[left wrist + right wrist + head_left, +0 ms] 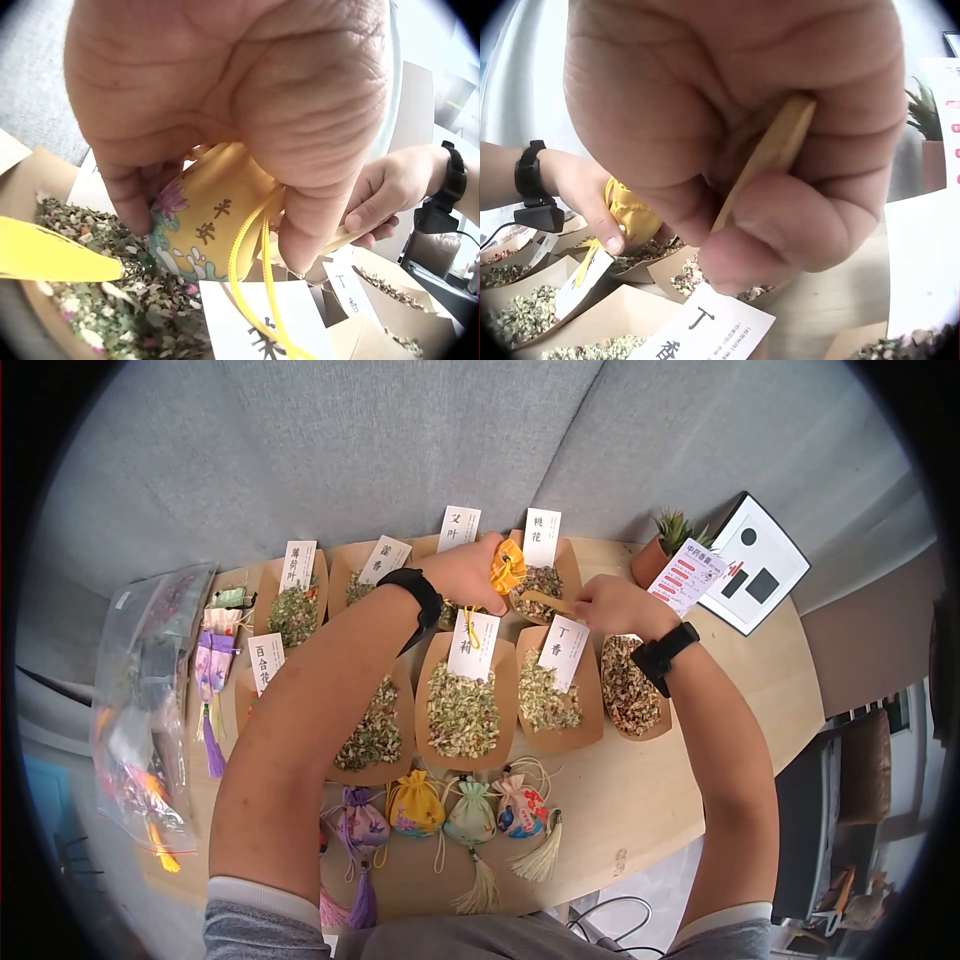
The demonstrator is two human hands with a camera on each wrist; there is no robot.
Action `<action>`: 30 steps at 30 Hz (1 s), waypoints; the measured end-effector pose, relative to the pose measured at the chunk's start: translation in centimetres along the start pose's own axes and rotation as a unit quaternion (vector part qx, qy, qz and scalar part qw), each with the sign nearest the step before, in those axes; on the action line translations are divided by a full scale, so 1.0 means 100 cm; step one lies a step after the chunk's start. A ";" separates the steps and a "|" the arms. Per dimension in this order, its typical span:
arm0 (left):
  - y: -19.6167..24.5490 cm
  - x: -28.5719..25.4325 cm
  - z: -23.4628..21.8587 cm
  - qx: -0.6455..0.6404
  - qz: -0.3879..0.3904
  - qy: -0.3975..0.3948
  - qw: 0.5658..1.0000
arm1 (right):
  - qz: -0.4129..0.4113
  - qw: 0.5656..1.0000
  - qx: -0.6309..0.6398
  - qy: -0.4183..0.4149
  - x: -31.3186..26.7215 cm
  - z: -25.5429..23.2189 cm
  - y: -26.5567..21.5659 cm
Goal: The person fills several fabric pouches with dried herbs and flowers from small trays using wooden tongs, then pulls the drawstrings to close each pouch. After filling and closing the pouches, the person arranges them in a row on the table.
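Note:
My left hand [462, 572] grips a yellow drawstring sachet [508, 568] over the back row of paper trays. Fingers and thumb lie on opposite sides of it; its front, in the left wrist view, bears a pink flower, and yellow cords [262, 300] hang down. Beside it, my right hand [620, 605] holds a wooden spoon [776, 146] by its handle, the thumb and fingers curled round it. Toward the sachet, the spoon reaches over the back right tray [570, 560] of dried petals, close to the sachet's lower side. The spoon's far end is hard to make out.
Several paper trays of dried herbs with label cards [473, 645] fill the table's middle. Finished-looking sachets [417, 805] with tassels lie in front. A plastic bag [150, 700] is at left; a potted plant [655, 560], a purple card [690, 575] and a framed sheet [757, 565] stand at right.

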State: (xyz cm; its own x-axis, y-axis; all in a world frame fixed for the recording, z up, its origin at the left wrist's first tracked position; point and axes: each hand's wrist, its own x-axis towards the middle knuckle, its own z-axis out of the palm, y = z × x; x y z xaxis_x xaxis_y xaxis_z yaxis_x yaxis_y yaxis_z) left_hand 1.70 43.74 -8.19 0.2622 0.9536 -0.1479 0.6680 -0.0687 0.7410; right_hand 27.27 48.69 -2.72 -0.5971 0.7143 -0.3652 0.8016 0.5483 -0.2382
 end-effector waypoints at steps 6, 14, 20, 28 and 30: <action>0.002 -0.002 0.000 0.002 0.002 0.002 1.000 | -0.029 0.997 -0.024 0.062 0.001 0.010 0.000; 0.001 0.001 0.001 -0.011 0.001 -0.005 1.000 | -0.044 0.993 -0.030 0.106 -0.006 0.000 0.004; -0.002 0.006 0.004 0.003 0.009 0.004 1.000 | -0.038 0.988 0.001 0.150 -0.027 -0.040 -0.003; -0.003 0.007 0.008 -0.018 0.004 0.011 1.000 | -0.074 0.989 0.057 0.116 -0.023 -0.044 -0.026; -0.002 0.005 0.006 -0.019 0.002 0.005 1.000 | -0.013 0.995 0.050 0.082 -0.019 -0.046 -0.021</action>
State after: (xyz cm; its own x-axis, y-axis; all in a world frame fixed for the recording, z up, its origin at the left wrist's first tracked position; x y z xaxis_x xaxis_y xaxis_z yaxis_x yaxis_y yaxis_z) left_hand 2.16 44.08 -8.79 0.2575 0.9562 -0.1390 0.6397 -0.0609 0.7662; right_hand 26.58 48.19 2.57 -0.6077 0.7667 -0.2070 0.7801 0.5276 -0.3362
